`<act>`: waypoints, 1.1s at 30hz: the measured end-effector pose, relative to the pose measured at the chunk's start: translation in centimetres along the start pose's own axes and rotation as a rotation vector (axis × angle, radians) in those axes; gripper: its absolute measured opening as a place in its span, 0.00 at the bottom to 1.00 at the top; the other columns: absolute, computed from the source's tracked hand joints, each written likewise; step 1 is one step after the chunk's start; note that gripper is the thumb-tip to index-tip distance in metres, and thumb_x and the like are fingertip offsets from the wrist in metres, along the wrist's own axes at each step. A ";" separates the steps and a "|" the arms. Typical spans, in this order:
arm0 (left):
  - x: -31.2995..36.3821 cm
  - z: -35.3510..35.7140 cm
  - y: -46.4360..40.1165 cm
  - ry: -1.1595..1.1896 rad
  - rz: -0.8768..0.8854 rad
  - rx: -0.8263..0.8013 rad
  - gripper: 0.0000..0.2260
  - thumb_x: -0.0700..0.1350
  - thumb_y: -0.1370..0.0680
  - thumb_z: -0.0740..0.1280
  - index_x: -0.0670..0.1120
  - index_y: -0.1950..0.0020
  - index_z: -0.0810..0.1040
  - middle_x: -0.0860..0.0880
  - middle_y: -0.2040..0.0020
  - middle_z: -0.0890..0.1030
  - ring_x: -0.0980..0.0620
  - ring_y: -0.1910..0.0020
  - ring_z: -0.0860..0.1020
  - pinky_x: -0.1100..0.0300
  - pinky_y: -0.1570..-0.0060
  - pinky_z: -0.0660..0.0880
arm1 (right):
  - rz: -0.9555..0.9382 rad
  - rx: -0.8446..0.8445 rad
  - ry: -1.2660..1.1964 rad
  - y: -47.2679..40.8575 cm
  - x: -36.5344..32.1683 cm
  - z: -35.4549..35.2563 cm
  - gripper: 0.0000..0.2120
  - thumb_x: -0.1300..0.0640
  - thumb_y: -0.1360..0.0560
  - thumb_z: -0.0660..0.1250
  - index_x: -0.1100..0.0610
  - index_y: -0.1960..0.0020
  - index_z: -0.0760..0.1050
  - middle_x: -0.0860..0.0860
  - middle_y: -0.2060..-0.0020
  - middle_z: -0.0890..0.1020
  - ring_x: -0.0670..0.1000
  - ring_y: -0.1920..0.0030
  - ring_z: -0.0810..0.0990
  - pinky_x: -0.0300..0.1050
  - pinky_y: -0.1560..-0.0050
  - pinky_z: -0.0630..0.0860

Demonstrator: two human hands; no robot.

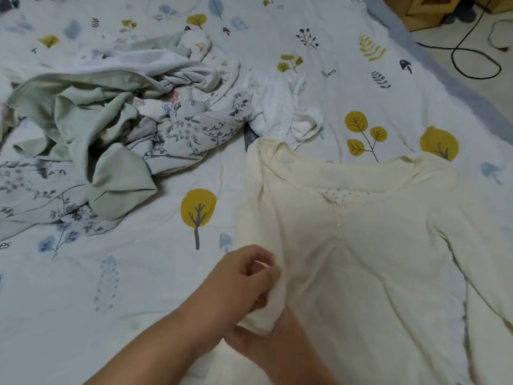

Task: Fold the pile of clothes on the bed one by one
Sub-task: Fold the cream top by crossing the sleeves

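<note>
Flat, cream shirt (374, 259), collar away.

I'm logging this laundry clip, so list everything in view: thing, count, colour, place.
cream top: one, cream with small buttons, spread flat at lower right of the bed
unfolded pile: one heap of several garments, pale green, grey floral and white, upper left
dotted white garment: one, white, crumpled beside the pile, just above the cream top
bedsheet: one, pale with yellow trees and grey leaves, under everything
black cable: one, on the floor, top right
cardboard boxes: count unclear, brown, top right corner
left hand: pinching the top's left sleeve
right hand: under the sleeve end, mostly hidden
</note>
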State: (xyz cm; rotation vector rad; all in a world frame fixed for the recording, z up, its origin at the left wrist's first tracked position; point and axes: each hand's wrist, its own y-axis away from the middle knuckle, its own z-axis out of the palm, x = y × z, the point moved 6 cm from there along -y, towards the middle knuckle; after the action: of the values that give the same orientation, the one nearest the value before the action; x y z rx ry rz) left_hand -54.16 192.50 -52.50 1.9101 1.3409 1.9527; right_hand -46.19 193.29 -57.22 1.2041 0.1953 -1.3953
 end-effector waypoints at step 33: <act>8.7 -6.2 -20.1 -1.629 0.320 0.351 0.16 0.37 0.23 0.59 0.49 0.39 0.77 0.44 0.44 0.76 0.41 0.44 0.75 0.52 0.50 0.74 | 0.322 0.754 1.135 6.6 -3.2 -17.7 0.08 0.51 0.28 0.61 0.50 0.56 0.62 0.44 0.63 0.72 0.49 0.61 0.73 0.39 0.64 0.66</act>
State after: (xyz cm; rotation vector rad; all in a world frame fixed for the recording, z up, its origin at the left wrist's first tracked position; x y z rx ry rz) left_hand -71.02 206.96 -57.41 2.7008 0.7600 -0.2540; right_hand -32.40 206.41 -59.33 2.4462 0.2417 -0.3386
